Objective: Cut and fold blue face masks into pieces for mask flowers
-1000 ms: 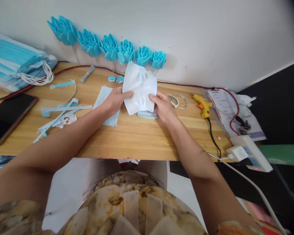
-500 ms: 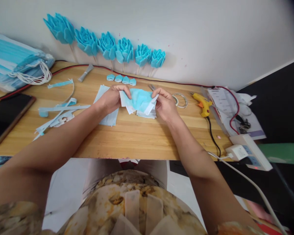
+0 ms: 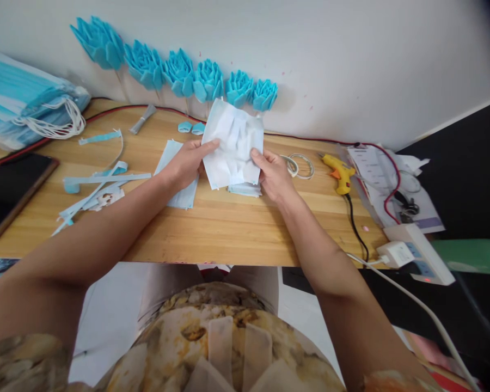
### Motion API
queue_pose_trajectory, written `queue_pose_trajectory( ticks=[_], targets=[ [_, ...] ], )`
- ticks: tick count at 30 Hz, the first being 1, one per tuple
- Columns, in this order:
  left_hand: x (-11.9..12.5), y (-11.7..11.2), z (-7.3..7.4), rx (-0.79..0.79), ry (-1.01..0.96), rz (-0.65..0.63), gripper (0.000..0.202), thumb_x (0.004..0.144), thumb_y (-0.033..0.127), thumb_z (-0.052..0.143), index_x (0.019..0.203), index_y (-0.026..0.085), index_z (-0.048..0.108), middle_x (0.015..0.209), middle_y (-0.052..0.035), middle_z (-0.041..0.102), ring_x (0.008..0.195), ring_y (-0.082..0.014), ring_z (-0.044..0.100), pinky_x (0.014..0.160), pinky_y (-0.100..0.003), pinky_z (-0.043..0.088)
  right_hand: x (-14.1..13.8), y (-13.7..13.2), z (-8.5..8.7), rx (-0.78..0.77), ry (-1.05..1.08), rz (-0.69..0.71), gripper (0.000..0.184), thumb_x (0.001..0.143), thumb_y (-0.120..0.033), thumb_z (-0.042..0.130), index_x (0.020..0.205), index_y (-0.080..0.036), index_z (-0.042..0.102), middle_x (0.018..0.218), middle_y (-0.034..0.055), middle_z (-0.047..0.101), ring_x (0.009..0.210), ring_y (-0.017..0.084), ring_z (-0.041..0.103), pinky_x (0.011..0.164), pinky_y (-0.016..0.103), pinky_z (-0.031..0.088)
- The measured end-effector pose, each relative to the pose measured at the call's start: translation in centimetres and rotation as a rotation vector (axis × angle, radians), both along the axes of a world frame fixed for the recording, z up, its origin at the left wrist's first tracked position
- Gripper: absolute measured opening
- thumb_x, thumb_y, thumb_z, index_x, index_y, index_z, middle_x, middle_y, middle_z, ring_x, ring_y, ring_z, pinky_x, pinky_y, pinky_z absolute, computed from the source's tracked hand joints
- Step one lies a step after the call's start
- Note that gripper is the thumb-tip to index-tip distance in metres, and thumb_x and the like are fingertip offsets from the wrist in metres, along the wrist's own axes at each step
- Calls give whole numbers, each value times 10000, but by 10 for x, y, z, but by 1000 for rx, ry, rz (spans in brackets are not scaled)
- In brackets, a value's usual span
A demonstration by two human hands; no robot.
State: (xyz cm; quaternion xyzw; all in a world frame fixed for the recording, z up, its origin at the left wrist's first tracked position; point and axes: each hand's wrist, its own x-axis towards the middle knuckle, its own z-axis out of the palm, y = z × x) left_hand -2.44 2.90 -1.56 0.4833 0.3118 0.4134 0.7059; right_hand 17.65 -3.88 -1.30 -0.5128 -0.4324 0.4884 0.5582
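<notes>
Both my hands hold a white mask sheet (image 3: 234,142) upright over the wooden desk (image 3: 212,223). My left hand (image 3: 187,162) pinches its left edge with thumb on the front. My right hand (image 3: 271,174) pinches its lower right edge. Under the sheet lie a flat pale-blue mask piece (image 3: 175,173) and a small folded stack (image 3: 245,189). Behind it, two small blue rolled pieces (image 3: 191,128) lie on the desk.
Several blue mask roses (image 3: 179,73) lean on the wall. A mask pile (image 3: 24,111) and a phone (image 3: 10,190) are at left, with cut strips (image 3: 98,185). A tape ring (image 3: 301,166), yellow glue gun (image 3: 338,171) and power strip (image 3: 416,253) are at right.
Half a second ago the sheet was folded down low between my hands, blue side showing. Now it is spread open and raised upright again, white side toward me.
</notes>
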Motion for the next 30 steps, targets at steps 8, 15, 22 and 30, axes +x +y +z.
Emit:
queue_pose_trajectory(
  ticks=[8,15,22,30],
  targets=[
    [2,2,-6,19,45,73,240,861,372,779,858,158,668,706,-39,678,774,-249,730,700,-339,603,1,1,0,-46,-45,2,557,745,-779,724,758,-228,649,591,-11,602,560,139,588,537,292,483],
    [3,4,-6,15,-8,77,249,865,331,759,1024,159,676,853,-55,729,892,-262,748,786,-365,610,4,4,-8,-49,-12,10,552,713,-755,768,859,-234,660,676,-8,647,632,148,617,567,291,499],
    [1,2,1,49,11,77,128,812,216,755,916,154,713,848,-50,743,907,-247,741,829,-357,600,4,4,-7,21,57,21,353,729,-518,825,918,-248,699,749,-32,666,635,120,573,570,266,478],
    [-3,-2,7,117,65,26,375,848,261,782,524,182,611,523,-7,587,483,-121,560,498,-244,443,1,1,0,-13,26,-28,48,736,-250,674,702,-232,645,656,-43,589,619,108,541,620,264,464]
  ],
)
